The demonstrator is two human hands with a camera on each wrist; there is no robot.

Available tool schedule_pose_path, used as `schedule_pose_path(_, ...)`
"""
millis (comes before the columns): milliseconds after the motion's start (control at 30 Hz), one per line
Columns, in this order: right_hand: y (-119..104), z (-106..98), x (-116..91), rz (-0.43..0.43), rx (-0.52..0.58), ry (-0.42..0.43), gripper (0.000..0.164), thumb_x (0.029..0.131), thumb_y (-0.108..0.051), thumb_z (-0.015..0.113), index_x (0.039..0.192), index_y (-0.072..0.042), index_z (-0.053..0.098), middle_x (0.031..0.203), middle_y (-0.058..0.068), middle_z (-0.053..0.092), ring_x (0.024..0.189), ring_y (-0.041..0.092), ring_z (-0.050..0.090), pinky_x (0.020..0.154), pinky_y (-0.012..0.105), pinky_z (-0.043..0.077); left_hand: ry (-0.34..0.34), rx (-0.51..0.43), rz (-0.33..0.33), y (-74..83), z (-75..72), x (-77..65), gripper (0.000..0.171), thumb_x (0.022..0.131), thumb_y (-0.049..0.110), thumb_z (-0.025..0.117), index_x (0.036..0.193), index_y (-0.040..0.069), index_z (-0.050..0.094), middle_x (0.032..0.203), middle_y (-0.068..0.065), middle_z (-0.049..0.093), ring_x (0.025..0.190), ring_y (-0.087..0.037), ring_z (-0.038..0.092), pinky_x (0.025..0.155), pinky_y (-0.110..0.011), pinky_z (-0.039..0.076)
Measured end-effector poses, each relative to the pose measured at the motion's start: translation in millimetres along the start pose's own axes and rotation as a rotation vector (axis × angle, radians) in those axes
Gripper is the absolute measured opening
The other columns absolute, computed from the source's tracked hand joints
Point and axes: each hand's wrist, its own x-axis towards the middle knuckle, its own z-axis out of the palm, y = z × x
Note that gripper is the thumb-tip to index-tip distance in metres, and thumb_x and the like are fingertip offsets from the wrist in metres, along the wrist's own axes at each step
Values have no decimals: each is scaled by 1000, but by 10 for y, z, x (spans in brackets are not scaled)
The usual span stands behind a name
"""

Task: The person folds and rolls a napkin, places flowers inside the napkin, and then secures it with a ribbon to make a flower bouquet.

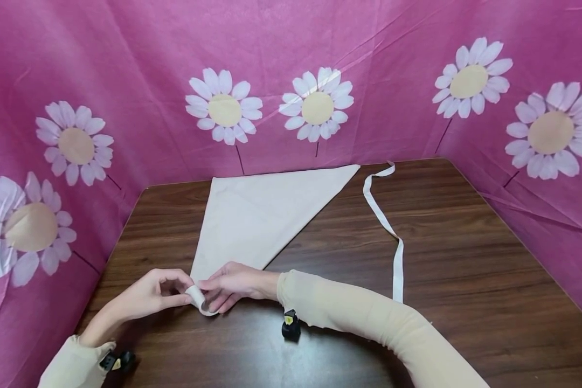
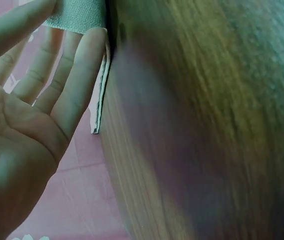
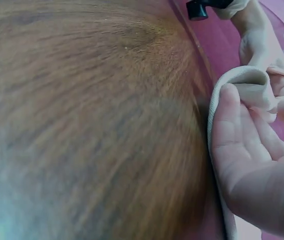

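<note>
A cream triangular cloth [image 1: 252, 215] lies on the wooden table, its near corner curled up into a loop. My left hand [image 1: 150, 293] pinches the curled end between thumb and fingers. In the left wrist view, that hand's fingers [image 2: 77, 75] reach up to the cloth's edge [image 2: 77, 17]. Opposite it, my right hand [image 1: 240, 283] lies at the same corner. The right wrist view shows its fingers [image 3: 226, 135] nearly straight inside the loop of cloth [image 3: 241, 75]. Part of the near corner is hidden behind the hands.
A narrow white strip [image 1: 380, 215] runs crookedly along the table [image 1: 465, 258] to the right of the cloth, its near end passing behind the right sleeve [image 1: 349, 302]. Pink curtains [image 1: 271, 32] with daisies stand around the table's back and sides.
</note>
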Motion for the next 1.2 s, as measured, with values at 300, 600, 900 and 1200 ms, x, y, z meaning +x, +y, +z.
schedule_pose_path(300, 9, 84, -102, -23, -67, 71, 11, 93, -11, 75, 103, -7, 74, 74, 5, 66, 58, 14, 59, 48, 27, 54, 63, -12, -131, 9, 38, 22, 10, 94, 6, 72, 103, 10, 69, 88, -6, 71, 76, -17, 68, 58, -38, 59)
schedule_pose_path(600, 33, 101, -123, 14, -119, 152, 17, 102, -15, 61, 105, -4, 74, 72, 5, 63, 46, 13, 51, 42, 24, 50, 40, 87, -9, -12, 25, 35, 30, 88, 2, 78, 117, 6, 70, 93, -3, 72, 78, -13, 67, 62, -31, 57)
schedule_pose_path(900, 49, 65, -85, 12, -111, 179, 14, 98, -5, 65, 111, -1, 65, 79, 6, 68, 42, 12, 47, 43, 27, 52, -15, 208, 7, -22, 41, 86, 33, 83, 13, 86, 113, 10, 73, 100, 2, 73, 86, -9, 65, 72, -32, 59)
schedule_pose_path(1200, 28, 30, -103, 15, -118, 162, 3, 99, -6, 64, 100, -4, 63, 78, 7, 72, 43, 14, 53, 43, 30, 53, -47, 291, 64, -32, 83, 165, 22, 84, 8, 84, 100, 20, 76, 93, 9, 70, 81, -2, 61, 67, -27, 55)
